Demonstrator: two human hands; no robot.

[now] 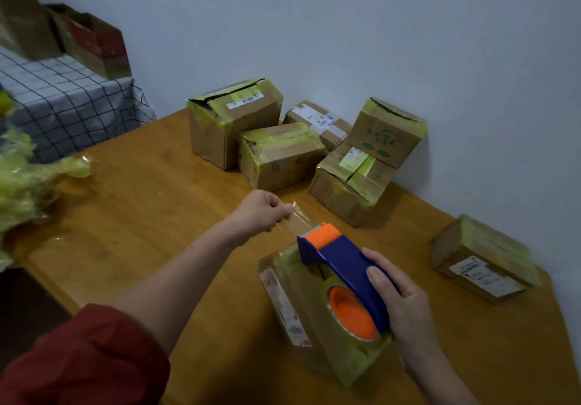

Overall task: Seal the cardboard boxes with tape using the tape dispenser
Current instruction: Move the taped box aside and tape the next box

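Labels on boxes (all blurred) are unreadable.

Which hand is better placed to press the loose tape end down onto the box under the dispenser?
Left. The left hand pinches the tape end pulled from the tape dispenser, while the right hand is occupied holding that dispenser on the cardboard box.

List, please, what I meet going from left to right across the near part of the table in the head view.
Crumpled yellowish film → left hand → clear tape strip it pinches → tape dispenser → right hand gripping it → lone cardboard box.
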